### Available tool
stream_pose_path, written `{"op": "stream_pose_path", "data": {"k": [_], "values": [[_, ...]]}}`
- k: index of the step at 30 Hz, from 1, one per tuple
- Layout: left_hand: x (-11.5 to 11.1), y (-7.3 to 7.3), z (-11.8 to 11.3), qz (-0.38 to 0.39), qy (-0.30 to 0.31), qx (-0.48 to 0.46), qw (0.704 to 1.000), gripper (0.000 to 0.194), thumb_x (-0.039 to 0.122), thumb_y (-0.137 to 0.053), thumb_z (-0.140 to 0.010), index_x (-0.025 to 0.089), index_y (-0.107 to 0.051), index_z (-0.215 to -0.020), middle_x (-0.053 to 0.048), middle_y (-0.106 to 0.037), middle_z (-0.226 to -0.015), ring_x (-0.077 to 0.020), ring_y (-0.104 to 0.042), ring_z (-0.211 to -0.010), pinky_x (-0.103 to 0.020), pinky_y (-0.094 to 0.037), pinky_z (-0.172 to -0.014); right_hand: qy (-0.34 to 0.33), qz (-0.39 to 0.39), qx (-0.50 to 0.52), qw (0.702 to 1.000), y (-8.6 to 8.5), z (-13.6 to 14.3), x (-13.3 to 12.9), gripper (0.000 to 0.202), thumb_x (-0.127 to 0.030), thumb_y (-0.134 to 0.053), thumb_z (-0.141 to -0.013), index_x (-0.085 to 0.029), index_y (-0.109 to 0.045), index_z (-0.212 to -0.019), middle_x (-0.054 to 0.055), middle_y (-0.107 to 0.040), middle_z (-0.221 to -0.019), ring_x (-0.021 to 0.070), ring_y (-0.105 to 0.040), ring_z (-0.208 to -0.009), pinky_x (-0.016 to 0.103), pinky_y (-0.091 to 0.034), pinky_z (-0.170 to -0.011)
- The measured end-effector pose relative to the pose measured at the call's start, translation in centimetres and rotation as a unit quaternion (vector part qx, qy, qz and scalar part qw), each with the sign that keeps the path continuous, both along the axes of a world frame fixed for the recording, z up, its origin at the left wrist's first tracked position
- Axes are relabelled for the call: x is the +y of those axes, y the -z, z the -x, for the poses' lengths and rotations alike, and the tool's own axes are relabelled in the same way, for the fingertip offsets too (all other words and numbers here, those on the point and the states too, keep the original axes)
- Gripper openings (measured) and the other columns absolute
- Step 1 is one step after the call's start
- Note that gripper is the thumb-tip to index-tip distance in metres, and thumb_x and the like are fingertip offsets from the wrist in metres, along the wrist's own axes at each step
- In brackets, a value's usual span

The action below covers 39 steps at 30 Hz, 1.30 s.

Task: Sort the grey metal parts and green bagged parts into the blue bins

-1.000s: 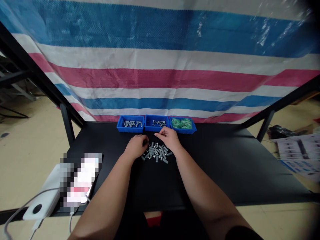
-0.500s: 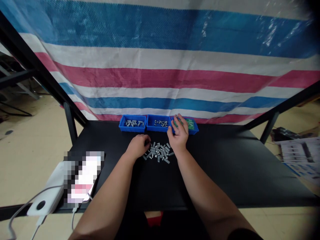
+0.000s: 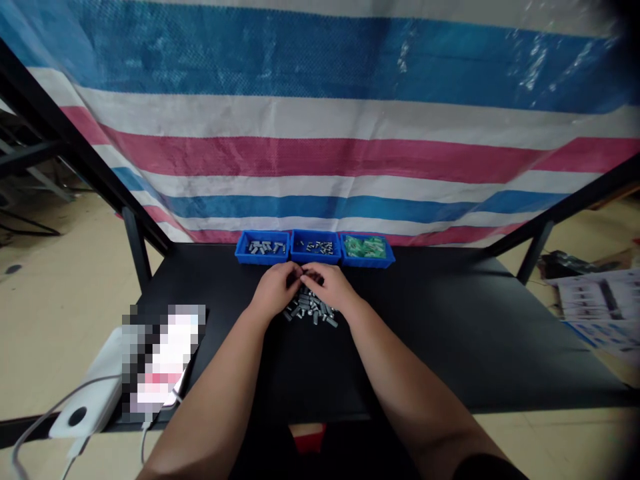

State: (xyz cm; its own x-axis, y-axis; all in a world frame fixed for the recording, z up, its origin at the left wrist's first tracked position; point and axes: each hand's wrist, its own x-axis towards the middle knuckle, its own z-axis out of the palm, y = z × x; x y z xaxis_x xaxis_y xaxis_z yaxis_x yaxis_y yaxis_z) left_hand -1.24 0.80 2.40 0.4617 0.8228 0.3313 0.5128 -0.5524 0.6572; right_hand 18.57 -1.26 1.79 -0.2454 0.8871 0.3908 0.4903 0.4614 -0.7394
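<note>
Over the far side of a loose pile of small grey and silver cylindrical metal parts (image 3: pixel 311 309), my two hands meet at the fingertips. My left hand (image 3: pixel 274 290) is closed in a pinch, and whatever it grips is hidden by the fingers. My right hand (image 3: pixel 331 285) is also closed, its thumb and fingertips touching the left ones; I cannot make out what lies between them. Just beyond the hands is a row of blue bins: the left bin (image 3: pixel 240 257) holds grey cylinders, the middle bin (image 3: pixel 300 258) small metal pieces, the right bin (image 3: pixel 367 263) green-tinted pieces.
A lit phone (image 3: pixel 167 360), blurred out, lies on the black table (image 3: pixel 450 333) at the left. Beside it is a white power bank (image 3: pixel 90 393) with cables. A striped plastic sheet (image 3: pixel 320 153) hangs behind, between black frame posts (image 3: pixel 137 250).
My right hand has come back from the right bin, down and leftward, to meet my left hand above the pile. The left hand has hardly moved.
</note>
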Motion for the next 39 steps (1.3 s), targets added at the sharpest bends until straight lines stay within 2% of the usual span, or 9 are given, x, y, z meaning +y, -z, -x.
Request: {"op": "stream_pose_path", "data": {"k": [5,12,15,18,24,30,34,36,39], "values": [[-0.3,-0.5,0.0,0.006,-0.012,-0.058,0.998,0.013,0.026,-0.068,-0.089,0.023,-0.058,-0.097,0.0,-0.067,-0.09,-0.0167,-0.061,-0.083,-0.029,-0.045,-0.077,0.011,0.038,0.061,0.997,0.7,0.5,0.1,0.016,-0.034,-0.066,-0.095,-0.021,-0.073,-0.099,0.002,-0.076,-0.084,0.0171,-0.071,-0.072,0.028,-0.057,-0.07],[-0.2,-0.4,0.1,-0.009,0.025,-0.023,0.999,0.008,0.017,-0.061,-0.088,0.021,-0.06,-0.094,0.0,-0.065,-0.087,-0.0159,-0.06,-0.082,-0.029,-0.044,-0.077,0.256,-0.159,0.107,0.948,0.4,-0.9,1.4,0.032,-0.037,-0.064,-0.096,-0.022,-0.07,-0.124,0.009,-0.075,-0.111,0.023,-0.072,-0.095,0.04,-0.059,-0.091],[-0.1,-0.2,0.2,0.01,0.036,0.01,0.999,0.01,0.016,-0.06,-0.086,0.021,-0.064,-0.094,-0.002,-0.066,-0.088,-0.0168,-0.061,-0.081,-0.029,-0.045,-0.076,0.255,-0.136,-0.01,0.957,0.4,-1.5,1.6,0.039,-0.031,-0.066,-0.093,-0.023,-0.069,-0.131,0.01,-0.073,-0.113,0.0254,-0.068,-0.098,0.045,-0.056,-0.096],[0.1,0.1,0.3,0.025,0.036,0.044,0.998,0.012,0.017,-0.061,-0.085,0.02,-0.067,-0.095,-0.003,-0.067,-0.09,-0.0182,-0.062,-0.083,-0.031,-0.046,-0.076,0.259,-0.133,-0.104,0.951,-0.1,-1.7,1.1,0.023,-0.022,-0.063,-0.091,-0.022,-0.078,-0.108,0.009,-0.072,-0.103,0.0267,-0.065,-0.1,0.045,-0.051,-0.099],[0.0,0.4,0.4,0.037,0.058,0.065,0.996,0.021,0.012,-0.059,-0.082,0.02,-0.07,-0.097,-0.004,-0.069,-0.093,-0.0192,-0.064,-0.087,-0.032,-0.049,-0.08,0.081,0.038,-0.21,0.974,-0.9,-2.0,-0.4,0.016,-0.017,-0.071,-0.082,-0.025,-0.079,-0.095,0.002,-0.074,-0.087,0.0207,-0.066,-0.088,0.033,-0.051,-0.085],[0.3,0.4,0.2,-0.004,0.029,0.008,1.0,0.016,0.014,-0.057,-0.087,0.02,-0.07,-0.095,-0.005,-0.068,-0.095,-0.0211,-0.063,-0.095,-0.035,-0.049,-0.089,0.04,0.113,-0.228,0.966,-0.9,-1.9,-0.7,0.019,-0.013,-0.067,-0.083,-0.024,-0.08,-0.092,0.001,-0.077,-0.089,0.0172,-0.07,-0.084,0.028,-0.049,-0.079],[-1.6,-2.4,0.0,-0.028,0.007,-0.07,0.997,0.01,0.016,-0.061,-0.086,0.02,-0.069,-0.091,-0.004,-0.064,-0.09,-0.02,-0.06,-0.093,-0.035,-0.047,-0.09,0.04,0.117,-0.234,0.964,-1.0,-1.9,-0.9,0.018,-0.012,-0.069,-0.076,-0.023,-0.076,-0.088,0.0,-0.076,-0.082,0.0167,-0.069,-0.078,0.026,-0.046,-0.073],[-4.5,-4.9,0.2,0.05,0.038,-0.109,0.992,0.007,0.018,-0.062,-0.086,0.019,-0.068,-0.088,-0.002,-0.062,-0.084,-0.0161,-0.059,-0.082,-0.029,-0.048,-0.077,0.041,0.111,-0.224,0.967,-1.0,-2.1,-1.0,0.016,-0.012,-0.071,-0.073,-0.022,-0.075,-0.085,-0.001,-0.074,-0.078,0.0162,-0.067,-0.074,0.026,-0.045,-0.07],[-10.6,-7.6,0.4,0.233,0.252,-0.082,0.936,0.009,0.022,-0.061,-0.089,0.02,-0.07,-0.088,0.0,-0.066,-0.081,-0.0123,-0.06,-0.073,-0.024,-0.047,-0.069,0.053,0.07,-0.145,0.986,-1.0,-2.7,-0.5,0.013,-0.015,-0.07,-0.074,-0.022,-0.074,-0.084,-0.001,-0.073,-0.077,0.0155,-0.064,-0.07,0.026,-0.047,-0.068]]}}
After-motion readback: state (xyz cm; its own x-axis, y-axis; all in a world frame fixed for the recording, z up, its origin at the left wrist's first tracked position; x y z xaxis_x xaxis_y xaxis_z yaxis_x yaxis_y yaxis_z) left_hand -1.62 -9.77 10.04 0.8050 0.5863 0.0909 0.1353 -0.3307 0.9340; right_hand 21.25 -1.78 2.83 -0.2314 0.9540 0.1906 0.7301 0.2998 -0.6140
